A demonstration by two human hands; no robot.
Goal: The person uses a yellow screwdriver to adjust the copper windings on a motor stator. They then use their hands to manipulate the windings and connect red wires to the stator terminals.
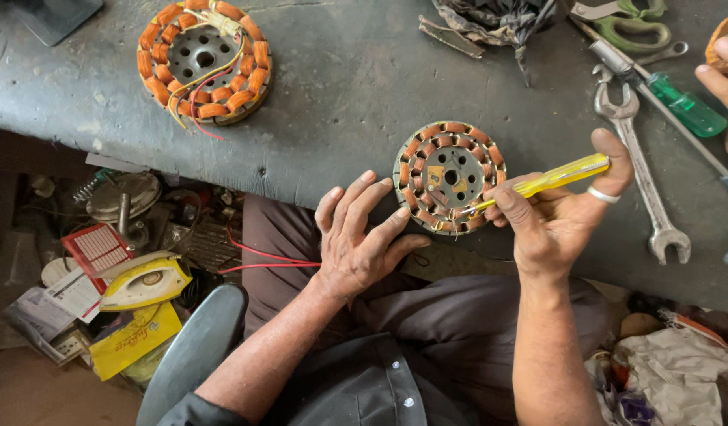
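A round motor stator [449,177] with copper-coloured windings lies at the near edge of the grey workbench [348,102]. My right hand [553,213] grips a yellow-handled screwdriver [561,175], its tip pushed into the stator's lower windings. My left hand [362,237] rests open beside the stator, fingertips touching its left rim. A ring sits on my right thumb.
A second stator [204,59] with orange coils and loose wires lies at the bench's far left. A spanner [644,177], a green-handled screwdriver [679,102] and scissors [628,24] lie right. Another person's hand [727,87] shows at the right edge. A clothes iron [147,280] and clutter sit on the floor.
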